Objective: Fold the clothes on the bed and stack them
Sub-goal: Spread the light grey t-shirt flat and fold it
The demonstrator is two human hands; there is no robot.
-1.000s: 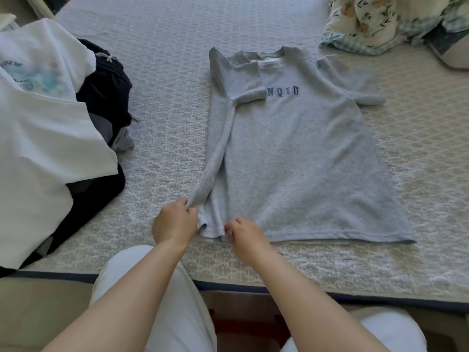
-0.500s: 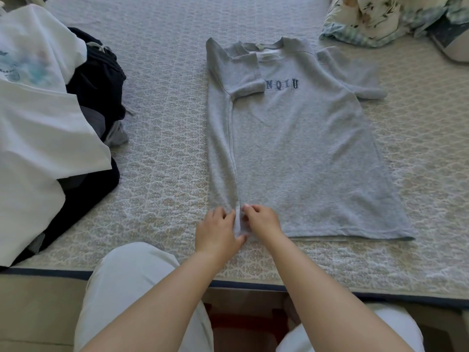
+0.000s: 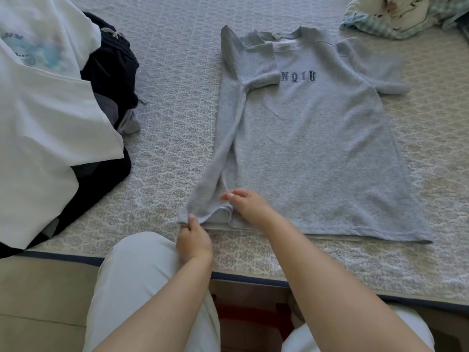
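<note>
A grey T-shirt (image 3: 312, 148) lies flat on the bed (image 3: 177, 72), front side up, with its neck far from the person and its bottom edge near them. Dark blue letters sit across its chest. One long side of the shirt is folded in over the front, and that side's short sleeve lies across the chest, just touching the letters. The other sleeve sticks out flat on the bed.

The left hand (image 3: 194, 240) pinches the near corner of the folded side and lifts it a little off the bed, so the cloth makes a soft loop. The right hand (image 3: 247, 207) is beside it, resting on the bottom part of the shirt. Its fingers are curled, and they seem to hold the edge of the fold, but that part is a bit blurry.

At the left side of the bed is a pile of clothes. A big white shirt (image 3: 45, 123) with a pale blue picture lies on top of dark clothes (image 3: 109, 72). At the far right corner is a flowery blanket (image 3: 406, 13). The person's knees in light trousers (image 3: 142, 288) press against the bed's edge.
</note>
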